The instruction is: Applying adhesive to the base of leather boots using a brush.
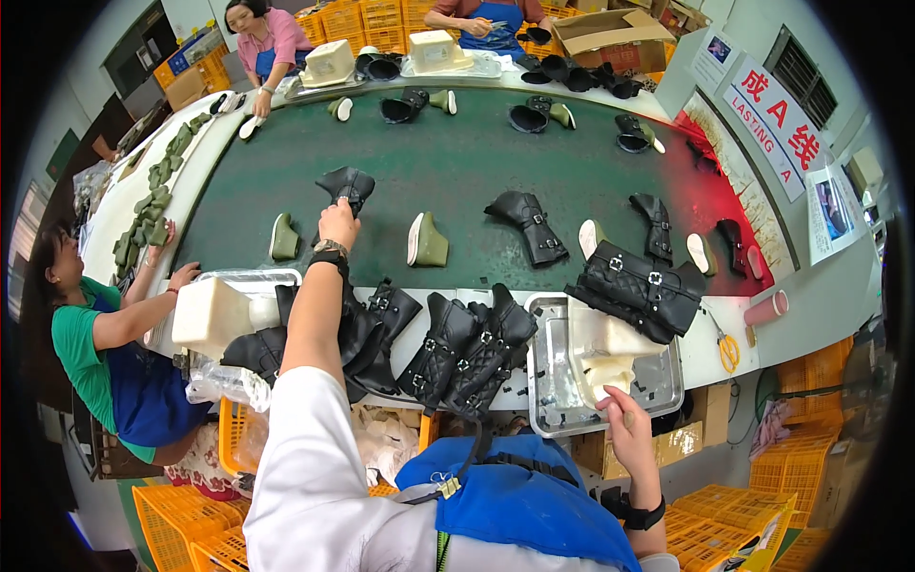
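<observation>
The left hand is clamped on a black boot, hiding its lower part, over the green tabletop, left of centre toward the near edge. Well apart, the right hand is at a cream block in a tray; its grip is unclear. Other boots partly cover the block. Orange crates fill the floor, cut off by the dark rim.

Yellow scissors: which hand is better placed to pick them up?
The right hand, probably: it is clearly nearer the scissors, which lie on that side of the table. The left hand is farther away and holds a black boot.
</observation>
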Tool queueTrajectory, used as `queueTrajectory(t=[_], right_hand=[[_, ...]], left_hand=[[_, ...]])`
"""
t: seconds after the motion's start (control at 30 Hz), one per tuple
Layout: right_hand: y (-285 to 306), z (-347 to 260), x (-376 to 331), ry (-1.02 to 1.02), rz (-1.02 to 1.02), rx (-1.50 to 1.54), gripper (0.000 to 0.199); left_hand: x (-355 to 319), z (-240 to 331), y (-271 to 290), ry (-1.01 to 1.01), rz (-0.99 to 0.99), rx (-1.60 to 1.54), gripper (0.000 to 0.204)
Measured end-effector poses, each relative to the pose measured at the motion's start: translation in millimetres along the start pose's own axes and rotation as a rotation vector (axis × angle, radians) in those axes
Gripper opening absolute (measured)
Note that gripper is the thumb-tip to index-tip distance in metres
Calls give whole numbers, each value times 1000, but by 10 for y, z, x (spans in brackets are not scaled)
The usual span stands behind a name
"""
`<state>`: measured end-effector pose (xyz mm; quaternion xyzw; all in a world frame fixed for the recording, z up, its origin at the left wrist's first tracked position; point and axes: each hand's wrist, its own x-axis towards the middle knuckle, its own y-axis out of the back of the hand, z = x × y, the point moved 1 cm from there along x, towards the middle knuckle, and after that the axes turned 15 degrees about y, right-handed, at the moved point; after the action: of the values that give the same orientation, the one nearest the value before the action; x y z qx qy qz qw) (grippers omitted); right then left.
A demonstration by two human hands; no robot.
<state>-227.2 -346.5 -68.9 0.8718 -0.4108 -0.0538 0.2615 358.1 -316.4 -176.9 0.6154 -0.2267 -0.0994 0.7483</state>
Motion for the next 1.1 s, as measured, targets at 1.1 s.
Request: queueTrajectory(t=[1.1], right_hand=[[217,190,252,238,-241,31,25]], left_hand=[[-2730,-1456,822,789,158,-347,88]])
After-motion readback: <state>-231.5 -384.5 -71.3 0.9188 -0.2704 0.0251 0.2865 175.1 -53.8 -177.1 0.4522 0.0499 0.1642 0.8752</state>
